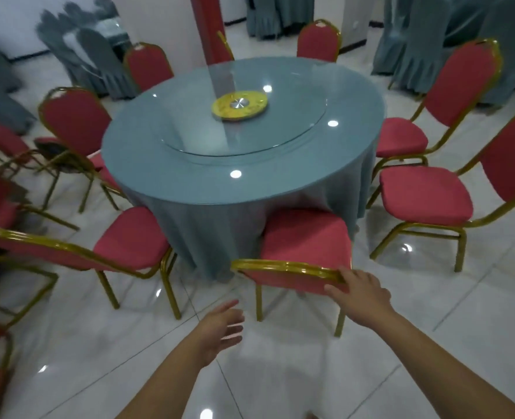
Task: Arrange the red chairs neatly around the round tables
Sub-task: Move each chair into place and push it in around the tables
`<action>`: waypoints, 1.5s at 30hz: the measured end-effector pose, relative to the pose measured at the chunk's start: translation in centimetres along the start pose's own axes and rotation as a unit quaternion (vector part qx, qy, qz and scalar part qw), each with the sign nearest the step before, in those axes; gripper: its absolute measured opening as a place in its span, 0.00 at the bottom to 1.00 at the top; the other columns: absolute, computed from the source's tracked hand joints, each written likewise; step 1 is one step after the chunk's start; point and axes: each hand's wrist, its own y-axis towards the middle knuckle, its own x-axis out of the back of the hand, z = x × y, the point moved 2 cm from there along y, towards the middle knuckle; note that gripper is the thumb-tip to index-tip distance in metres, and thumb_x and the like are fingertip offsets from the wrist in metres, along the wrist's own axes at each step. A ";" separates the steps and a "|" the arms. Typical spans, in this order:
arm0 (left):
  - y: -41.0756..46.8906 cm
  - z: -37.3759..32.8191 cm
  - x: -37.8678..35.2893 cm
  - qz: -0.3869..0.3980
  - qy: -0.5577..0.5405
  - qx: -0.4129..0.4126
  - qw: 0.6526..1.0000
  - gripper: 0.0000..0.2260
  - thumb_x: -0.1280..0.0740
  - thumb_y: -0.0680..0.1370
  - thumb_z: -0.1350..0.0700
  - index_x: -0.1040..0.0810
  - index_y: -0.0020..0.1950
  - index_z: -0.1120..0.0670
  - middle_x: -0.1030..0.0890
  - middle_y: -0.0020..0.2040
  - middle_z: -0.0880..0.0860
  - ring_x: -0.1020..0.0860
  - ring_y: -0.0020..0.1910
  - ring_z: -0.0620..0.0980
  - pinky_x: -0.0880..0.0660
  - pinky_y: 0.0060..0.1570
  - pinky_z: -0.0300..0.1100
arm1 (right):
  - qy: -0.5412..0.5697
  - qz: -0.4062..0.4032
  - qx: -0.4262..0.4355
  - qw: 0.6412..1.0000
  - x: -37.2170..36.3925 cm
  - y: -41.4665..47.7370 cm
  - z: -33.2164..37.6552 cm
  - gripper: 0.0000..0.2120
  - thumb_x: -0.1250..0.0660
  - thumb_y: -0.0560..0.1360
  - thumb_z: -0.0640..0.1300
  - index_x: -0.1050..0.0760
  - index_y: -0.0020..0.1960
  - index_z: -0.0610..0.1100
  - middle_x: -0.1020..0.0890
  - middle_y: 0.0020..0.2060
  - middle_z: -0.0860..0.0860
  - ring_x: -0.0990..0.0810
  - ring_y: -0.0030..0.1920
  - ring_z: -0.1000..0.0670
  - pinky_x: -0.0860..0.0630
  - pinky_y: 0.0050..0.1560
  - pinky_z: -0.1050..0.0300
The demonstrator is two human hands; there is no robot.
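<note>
Head view | my right hand (360,293) is gripping the backrest corner of the near red chair (304,237) | my left hand (220,331) is hanging spread, holding nothing | chair is facing the round table (241,182), seat touching its cloth.

bare floor (295,373) open behind near chair (306,237), red chairs (425,195) crowd round table (250,189)
</note>
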 end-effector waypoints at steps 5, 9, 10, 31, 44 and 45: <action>-1.8 -0.6 3.3 -0.048 0.032 -0.013 0.998 0.14 0.30 0.78 0.54 0.23 0.63 0.49 0.20 0.58 0.55 0.21 0.57 0.54 0.20 0.52 0.45 | -0.044 -0.028 0.124 0.991 4.3 5.2 7.3 0.32 0.38 0.76 0.63 0.39 0.77 0.55 0.34 0.75 0.48 0.36 0.74 0.41 0.36 0.72 0.41; -3.8 0.2 8.8 -0.138 -0.011 -0.028 0.990 0.12 0.32 0.79 0.57 0.22 0.62 0.51 0.21 0.57 0.57 0.22 0.55 0.54 0.21 0.52 0.45 | -0.049 0.003 0.262 0.964 2.1 5.2 16.7 0.26 0.36 0.77 0.59 0.31 0.72 0.53 0.27 0.70 0.50 0.30 0.69 0.44 0.30 0.67 0.44; -4.5 0.6 10.2 -0.162 -0.029 -0.031 0.986 0.12 0.32 0.79 0.58 0.22 0.62 0.52 0.21 0.56 0.57 0.22 0.54 0.54 0.21 0.50 0.44 | -0.050 0.026 0.291 0.955 0.7 4.7 19.0 0.25 0.36 0.77 0.58 0.31 0.72 0.53 0.26 0.69 0.51 0.29 0.69 0.45 0.30 0.67 0.45; -7.8 10.3 45.2 -0.309 -0.321 -0.043 0.894 0.11 0.31 0.76 0.57 0.21 0.59 0.51 0.18 0.56 0.56 0.19 0.53 0.53 0.19 0.45 0.43 | 0.019 0.282 0.349 0.894 -25.0 -5.2 54.3 0.13 0.32 0.79 0.49 0.25 0.63 0.53 0.24 0.60 0.53 0.25 0.58 0.53 0.27 0.57 0.57; -1.6 8.3 66.3 -0.352 -0.399 -0.012 0.846 0.08 0.33 0.78 0.58 0.18 0.56 0.53 0.15 0.52 0.57 0.17 0.52 0.56 0.19 0.43 0.45 | 0.123 0.313 0.315 0.888 -35.7 3.0 76.9 0.10 0.31 0.79 0.47 0.23 0.60 0.51 0.22 0.55 0.54 0.23 0.54 0.56 0.26 0.51 0.58; -1.3 8.0 67.9 -0.358 -0.398 -0.001 0.845 0.08 0.33 0.79 0.57 0.19 0.57 0.53 0.16 0.54 0.57 0.17 0.53 0.56 0.19 0.44 0.45 | 0.130 0.322 0.312 0.884 -36.8 3.8 79.3 0.10 0.31 0.79 0.46 0.22 0.60 0.50 0.22 0.55 0.53 0.23 0.53 0.57 0.26 0.50 0.58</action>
